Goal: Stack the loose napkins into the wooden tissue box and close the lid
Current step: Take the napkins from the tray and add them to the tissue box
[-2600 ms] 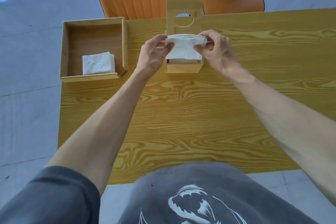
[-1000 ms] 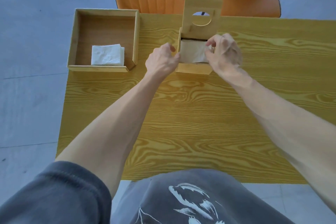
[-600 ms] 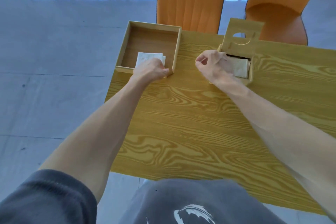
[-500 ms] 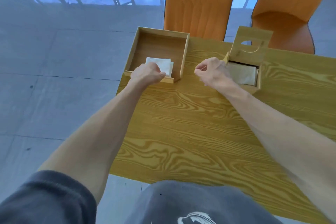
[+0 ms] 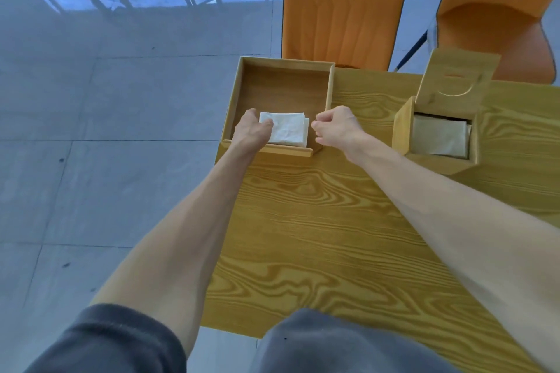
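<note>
Head view, looking down at a yellow wood-grain tabletop (image 5: pixel 318 221). An open wooden tray (image 5: pixel 285 88) sits at the far left edge and holds one small stack of white napkins (image 5: pixel 288 130) against its near wall; how many sheets it has cannot be told. The left hand (image 5: pixel 250 132) reaches into the tray, its fingers (image 5: pixel 268 123) curled onto the stack's left edge, touching it but not clearly gripping. The right hand (image 5: pixel 336 127) hovers just beside the tray's right wall, fingers loosely curled, holding nothing.

To the right stands one wooden tissue box (image 5: pixel 403 133), napkins already inside, its lid (image 5: pixel 454 85) raised upright.

The step looks like picking up the remaining stack. It would go best with both hands pinching opposite edges, lifting level so the sheets stay squared.

Behind the tabletop are two orange chairs (image 5: pixel 345 6).
</note>
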